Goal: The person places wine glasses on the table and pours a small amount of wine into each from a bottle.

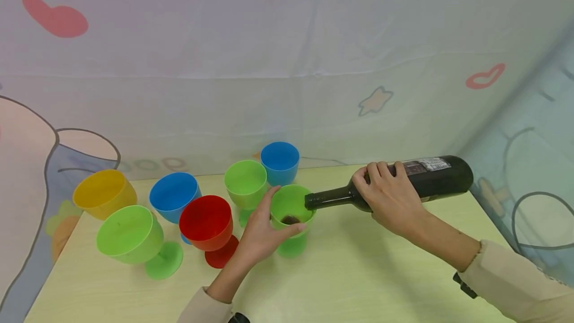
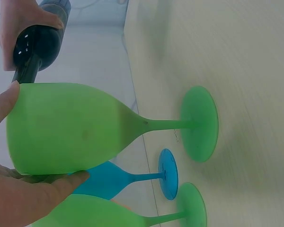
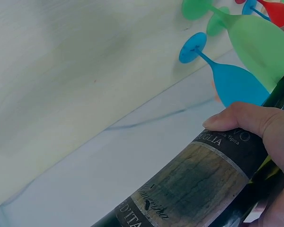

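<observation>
My right hand [image 1: 394, 201] grips a dark wine bottle [image 1: 430, 178] round its shoulder and upper body. The bottle lies nearly level, its mouth at the rim of a green goblet [image 1: 291, 201]. Dark liquid shows at the bottom of that goblet's bowl, and in the left wrist view its lower bowl looks darker. My left hand [image 1: 260, 233] holds the goblet by the bowl, thumb on the near side and fingers on the far left side. The goblet's foot stands on the table in the left wrist view. The bottle's label [image 3: 194, 184] faces the right wrist camera.
Left of the held goblet stand a green goblet [image 1: 245, 178], a red goblet [image 1: 206, 218], a blue goblet [image 1: 175, 193], another green goblet [image 1: 130, 236] and a yellow goblet [image 1: 105, 196]. A blue goblet [image 1: 280, 158] stands behind. A printed cloth [image 1: 202, 64] backs the pale table [image 1: 358, 283].
</observation>
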A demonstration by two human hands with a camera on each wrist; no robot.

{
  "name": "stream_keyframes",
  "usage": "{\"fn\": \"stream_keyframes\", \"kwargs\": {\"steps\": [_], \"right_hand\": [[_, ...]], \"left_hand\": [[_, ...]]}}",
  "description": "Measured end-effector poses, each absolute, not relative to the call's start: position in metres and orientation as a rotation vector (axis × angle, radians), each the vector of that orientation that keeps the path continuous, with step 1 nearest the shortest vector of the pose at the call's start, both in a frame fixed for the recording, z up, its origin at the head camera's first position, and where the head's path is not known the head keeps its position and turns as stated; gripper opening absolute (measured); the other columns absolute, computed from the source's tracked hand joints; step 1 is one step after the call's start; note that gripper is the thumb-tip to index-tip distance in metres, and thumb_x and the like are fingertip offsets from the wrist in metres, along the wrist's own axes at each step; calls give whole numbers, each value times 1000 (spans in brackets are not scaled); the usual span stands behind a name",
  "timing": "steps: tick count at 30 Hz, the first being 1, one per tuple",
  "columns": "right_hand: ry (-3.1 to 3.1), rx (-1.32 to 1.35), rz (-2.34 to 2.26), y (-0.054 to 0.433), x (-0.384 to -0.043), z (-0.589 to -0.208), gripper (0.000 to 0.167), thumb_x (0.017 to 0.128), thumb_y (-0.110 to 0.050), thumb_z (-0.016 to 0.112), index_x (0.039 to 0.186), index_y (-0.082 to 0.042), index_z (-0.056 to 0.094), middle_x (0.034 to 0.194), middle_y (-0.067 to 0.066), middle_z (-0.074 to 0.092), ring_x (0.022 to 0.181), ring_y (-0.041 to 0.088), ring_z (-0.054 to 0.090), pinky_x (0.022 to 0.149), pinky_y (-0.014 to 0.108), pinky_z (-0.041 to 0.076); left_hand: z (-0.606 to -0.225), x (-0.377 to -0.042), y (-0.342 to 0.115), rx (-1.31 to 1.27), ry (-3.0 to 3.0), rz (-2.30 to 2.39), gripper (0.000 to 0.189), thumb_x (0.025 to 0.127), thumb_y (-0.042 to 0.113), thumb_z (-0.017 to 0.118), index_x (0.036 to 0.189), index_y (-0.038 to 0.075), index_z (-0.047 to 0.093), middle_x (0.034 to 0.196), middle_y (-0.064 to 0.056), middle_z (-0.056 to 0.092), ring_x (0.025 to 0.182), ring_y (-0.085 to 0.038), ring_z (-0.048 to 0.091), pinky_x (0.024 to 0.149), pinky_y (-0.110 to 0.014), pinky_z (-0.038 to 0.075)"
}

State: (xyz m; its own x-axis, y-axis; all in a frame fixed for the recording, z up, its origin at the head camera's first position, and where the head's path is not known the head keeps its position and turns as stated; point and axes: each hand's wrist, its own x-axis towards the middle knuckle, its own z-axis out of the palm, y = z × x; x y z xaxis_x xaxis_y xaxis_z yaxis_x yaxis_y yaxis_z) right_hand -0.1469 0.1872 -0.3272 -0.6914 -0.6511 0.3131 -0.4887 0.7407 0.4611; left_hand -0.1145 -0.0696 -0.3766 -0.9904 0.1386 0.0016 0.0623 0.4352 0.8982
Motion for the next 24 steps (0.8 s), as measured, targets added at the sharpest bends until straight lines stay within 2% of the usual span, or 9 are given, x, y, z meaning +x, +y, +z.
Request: {"fn": "stream_keyframes", "kwargs": {"steps": [17, 24], "right_hand": [[-2480, 866, -484, 187, -147, -326, 55, 59, -16, 79, 95, 1, 42, 86, 21, 50, 81, 36, 50, 71, 52, 44], [-2481, 866, -482, 187, -147, -325, 49, 62, -13, 76, 95, 1, 42, 86, 21, 50, 81, 36, 51, 71, 53, 44]], "left_hand": [[-378, -116, -70, 180, 2606, 1613, 87, 72, 38, 76, 141, 12, 29, 142, -10, 34, 127, -34, 33, 93, -59, 34], [-378, -116, -70, 177, 2603, 1618, 86, 72, 37, 76, 141, 13, 29, 141, -10, 35, 126, -34, 34, 93, -59, 35]]}}
